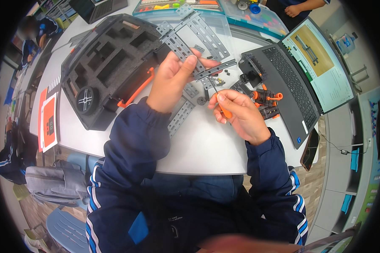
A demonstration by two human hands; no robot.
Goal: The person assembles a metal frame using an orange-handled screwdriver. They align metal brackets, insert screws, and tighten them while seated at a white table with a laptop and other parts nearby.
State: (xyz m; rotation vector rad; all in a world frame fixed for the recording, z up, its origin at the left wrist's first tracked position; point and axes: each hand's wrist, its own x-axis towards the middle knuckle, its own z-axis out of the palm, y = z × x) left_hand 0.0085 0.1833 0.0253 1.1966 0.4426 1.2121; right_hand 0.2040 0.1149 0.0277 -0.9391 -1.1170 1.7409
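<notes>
My left hand (179,76) grips a grey frame of perforated metal bars (179,45), holding it up above the white table. In my right hand (238,110) is a screwdriver with an orange handle (226,112). Its thin shaft points up toward a small perforated plate at the frame's near end; whether the tip touches a screw is too small to tell. Below the frame, loose perforated plates (181,116) and a small dark wheel (201,100) lie on the table. Small black fasteners (226,72) are scattered just beyond my right hand.
At left stands a black case with a foam insert (120,50) and an orange handle (137,87). Black and orange parts (266,98) sit beside an open laptop (278,80) at right. Farther back are parts boxes (253,19), another laptop (98,9) and a person's hand (292,11).
</notes>
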